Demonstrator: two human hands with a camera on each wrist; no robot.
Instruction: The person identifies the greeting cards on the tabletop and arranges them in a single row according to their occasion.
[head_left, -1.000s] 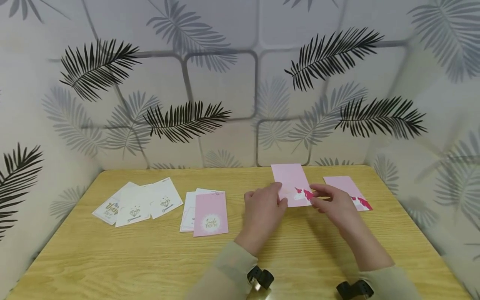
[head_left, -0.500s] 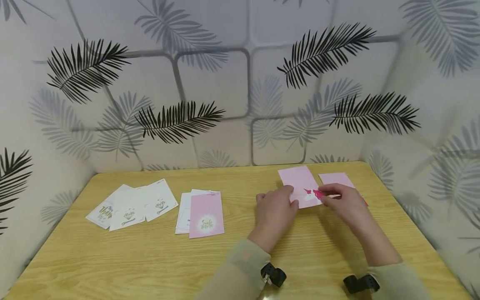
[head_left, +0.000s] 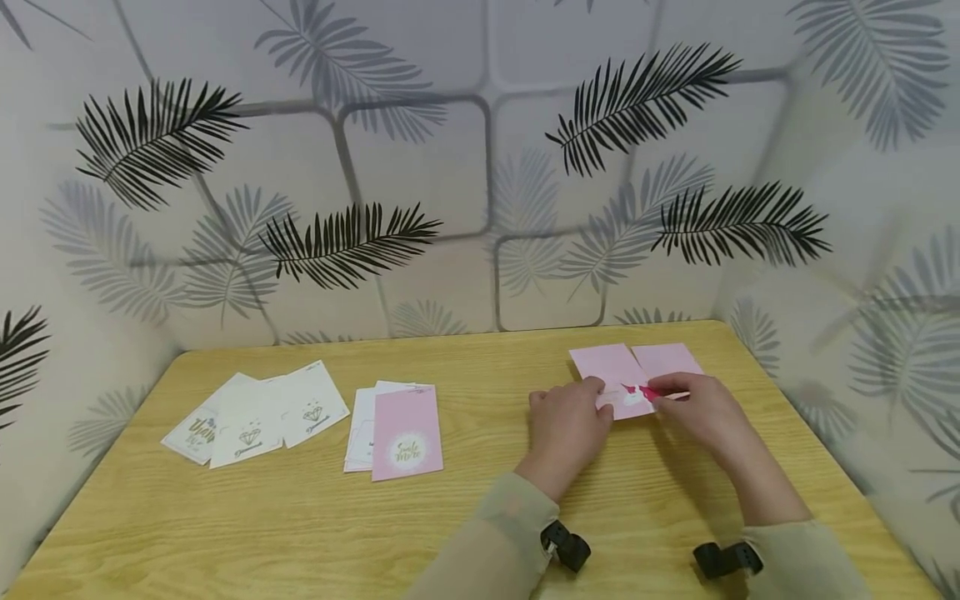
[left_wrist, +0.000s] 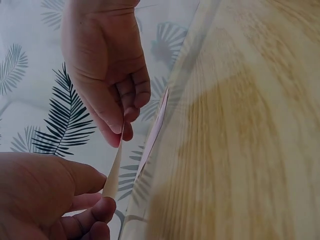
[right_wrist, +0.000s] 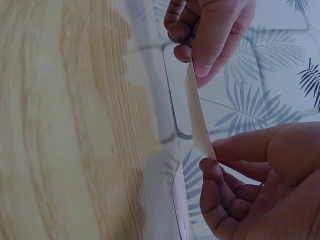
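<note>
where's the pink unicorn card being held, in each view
Head: unicorn card, lower right of centre.
Left wrist: unicorn card, nearly edge-on, lower left of centre.
Right wrist: unicorn card, nearly edge-on, right of centre.
Shared landmark: wooden table, bottom in head, right in left wrist, left in right wrist.

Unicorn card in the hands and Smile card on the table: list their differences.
The unicorn card is pinched by the left hand and right hand; the Smile card lies untouched, partly over white cards.
The unicorn card is printed in pinkish red and white; the Smile card in gold and white.
Both are pink.
</note>
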